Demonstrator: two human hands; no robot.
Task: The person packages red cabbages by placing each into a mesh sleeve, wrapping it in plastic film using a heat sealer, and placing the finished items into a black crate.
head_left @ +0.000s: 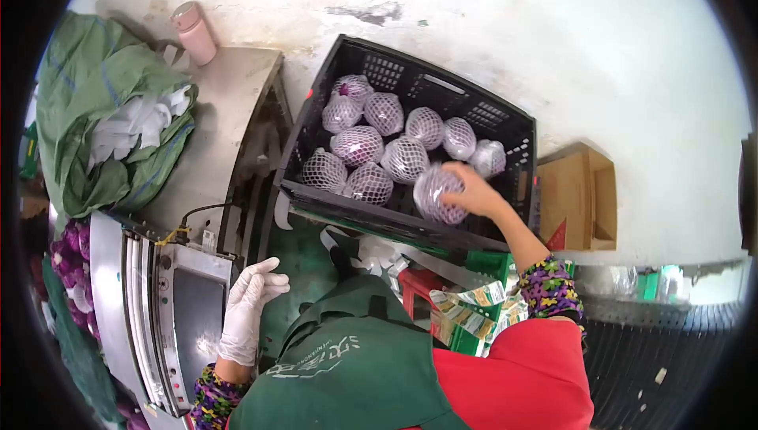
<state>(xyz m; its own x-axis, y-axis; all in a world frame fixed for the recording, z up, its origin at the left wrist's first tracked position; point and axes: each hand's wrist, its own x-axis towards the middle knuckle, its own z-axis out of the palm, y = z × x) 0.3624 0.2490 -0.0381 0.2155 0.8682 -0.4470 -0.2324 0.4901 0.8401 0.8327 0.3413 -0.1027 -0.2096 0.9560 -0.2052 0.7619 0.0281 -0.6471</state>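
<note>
My right hand (474,193), bare, is closed on a purple cabbage (433,195) in a white foam net, slightly blurred, at the front right of a black plastic crate (355,199). Several more netted cabbages (357,145) lie to its left and behind it in the crate. On the left, my left hand (249,307) wears a white glove and is held in the air beside a metal film-wrapping machine (197,311). Its fingers are stretched out close together, and nothing shows in them.
A pink bottle (194,33) stands on a metal table (213,114) beside a green sack (103,90) of white foam nets. Right of the crate is a cardboard box (576,197). Loose purple cabbages (73,268) are at far left, and a black ribbed surface (655,359) is at lower right.
</note>
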